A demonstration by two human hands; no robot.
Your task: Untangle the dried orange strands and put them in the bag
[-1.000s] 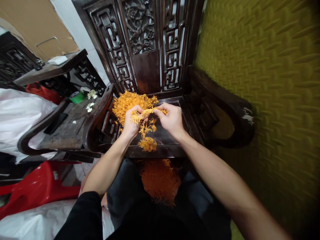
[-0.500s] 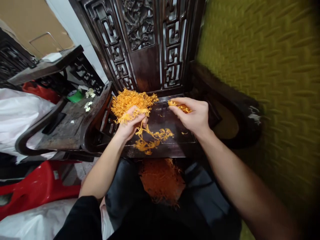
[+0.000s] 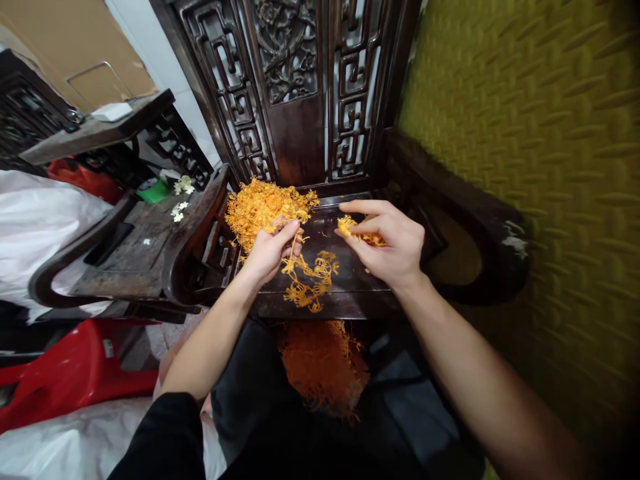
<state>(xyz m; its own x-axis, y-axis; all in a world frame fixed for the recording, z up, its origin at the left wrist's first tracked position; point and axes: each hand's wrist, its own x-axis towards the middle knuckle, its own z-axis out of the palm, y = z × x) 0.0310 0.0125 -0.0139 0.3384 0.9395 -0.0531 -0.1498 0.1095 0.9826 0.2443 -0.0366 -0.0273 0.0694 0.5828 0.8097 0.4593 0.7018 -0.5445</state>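
Observation:
A heap of orange, frilly strands lies at the back left of the dark wooden seat. My left hand is closed in a pinch at the heap's front edge, with a branching orange strand hanging from its fingers over the seat. To the right, my right hand is curled round a small orange bunch, its index finger lifted off the bunch. The two hands are apart, and the palm side of the right one is partly hidden.
A carved wooden back rises behind the seat, with curved armrests either side. At left are a side table, green tape and a red stool. Orange material lies below the seat's front edge.
The frilly piece over my left hand has gone from its fingers, and the hanging strand has swung. My right index finger has lifted. The view has shifted slightly.

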